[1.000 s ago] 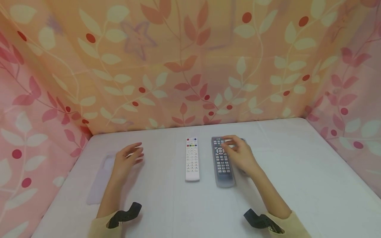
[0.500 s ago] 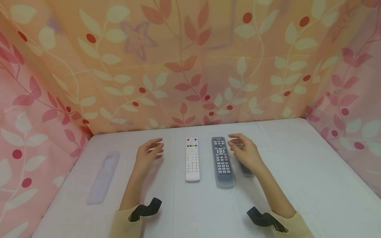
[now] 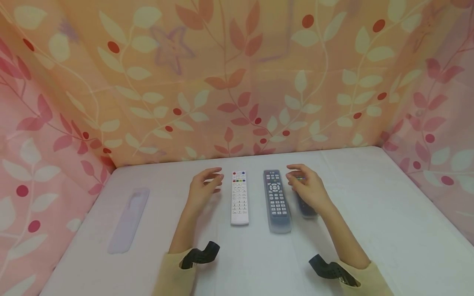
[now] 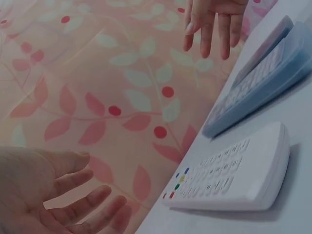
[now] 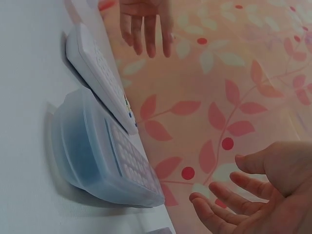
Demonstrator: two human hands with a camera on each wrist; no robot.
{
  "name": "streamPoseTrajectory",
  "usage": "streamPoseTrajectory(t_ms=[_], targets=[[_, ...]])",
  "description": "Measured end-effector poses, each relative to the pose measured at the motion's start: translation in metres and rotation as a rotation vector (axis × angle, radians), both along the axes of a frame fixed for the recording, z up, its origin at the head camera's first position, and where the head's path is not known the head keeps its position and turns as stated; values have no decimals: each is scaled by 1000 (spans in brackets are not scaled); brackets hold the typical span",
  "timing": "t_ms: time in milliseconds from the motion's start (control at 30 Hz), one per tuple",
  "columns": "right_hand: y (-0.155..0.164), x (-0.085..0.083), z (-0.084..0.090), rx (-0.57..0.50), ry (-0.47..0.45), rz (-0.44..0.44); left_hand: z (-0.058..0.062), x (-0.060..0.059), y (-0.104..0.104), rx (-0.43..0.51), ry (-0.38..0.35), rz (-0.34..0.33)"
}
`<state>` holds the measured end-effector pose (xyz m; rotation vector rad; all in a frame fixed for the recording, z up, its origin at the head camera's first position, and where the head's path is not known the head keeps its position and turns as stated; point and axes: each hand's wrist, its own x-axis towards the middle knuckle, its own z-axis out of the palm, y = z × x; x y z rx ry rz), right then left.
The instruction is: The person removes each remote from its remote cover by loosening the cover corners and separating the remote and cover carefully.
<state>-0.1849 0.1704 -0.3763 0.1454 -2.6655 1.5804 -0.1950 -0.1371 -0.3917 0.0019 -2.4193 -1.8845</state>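
A white remote control (image 3: 239, 201) lies on the table between the two hands. My left hand (image 3: 201, 189) hovers just to its left, fingers loosely bent and holding nothing. Right of the white remote is a dark remote in a translucent bluish sleeve (image 3: 277, 201). Above and to the right of that one hovers my right hand (image 3: 309, 187), also with nothing in it. A second dark remote (image 3: 306, 209) lies partly hidden under the right hand. In both wrist views the fingers (image 4: 97, 209) are relaxed and apart from the remotes.
A pale, translucent remote sleeve (image 3: 129, 220) lies at the left of the white-covered table (image 3: 237, 259). Floral curtains (image 3: 237, 82) close in the back and both sides of the table.
My left hand has moved right, from beside the pale sleeve to beside the white remote. My right hand has drawn slightly right, off the sleeved remote, showing more of the second dark remote.
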Motion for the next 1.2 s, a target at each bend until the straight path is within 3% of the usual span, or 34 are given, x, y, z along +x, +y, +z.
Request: streamPoseTrajectory(t_ms=[433,667,967,1200], targets=[[1,1,2,-19,-28,0,-1,-2,34,24,-15,-62],[1,0,-1,-20,-24,11,-3,0,43,37,-55,-99],[3,-4,-8,-37,-19,37,-7,0,57,88,-53,-165],[4,-4,-12,-41,-42,53,-11,1,71,50,-88,-218]])
